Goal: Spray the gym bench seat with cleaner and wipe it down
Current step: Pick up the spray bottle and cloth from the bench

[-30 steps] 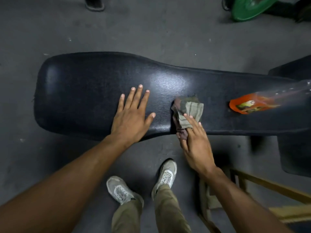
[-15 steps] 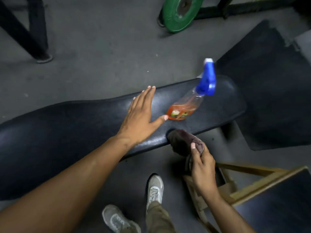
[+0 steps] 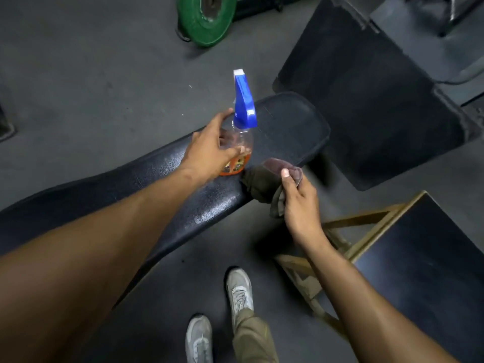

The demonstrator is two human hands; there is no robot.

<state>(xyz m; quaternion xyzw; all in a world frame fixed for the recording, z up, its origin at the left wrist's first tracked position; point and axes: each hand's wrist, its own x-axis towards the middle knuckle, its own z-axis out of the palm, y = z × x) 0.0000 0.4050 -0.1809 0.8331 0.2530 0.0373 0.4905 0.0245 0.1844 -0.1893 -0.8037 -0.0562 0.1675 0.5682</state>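
The left arm stretches far across the black bench seat [image 3: 199, 205], and the left hand [image 3: 209, 150] wraps its fingers and thumb around the clear body of the spray bottle [image 3: 239, 142]. The bottle stands on the seat near its right end, its blue trigger head pointing away toward the far side, with orange liquid low in its base. The right arm comes in from the near right, bent at the wrist, and the right hand [image 3: 301, 203] pinches a crumpled dark cloth [image 3: 264, 179] between thumb and curled fingers. The cloth hangs at the near edge of the seat, just right of the bottle. A green weight plate [image 3: 207, 19] lies on the floor, far beyond the bench.
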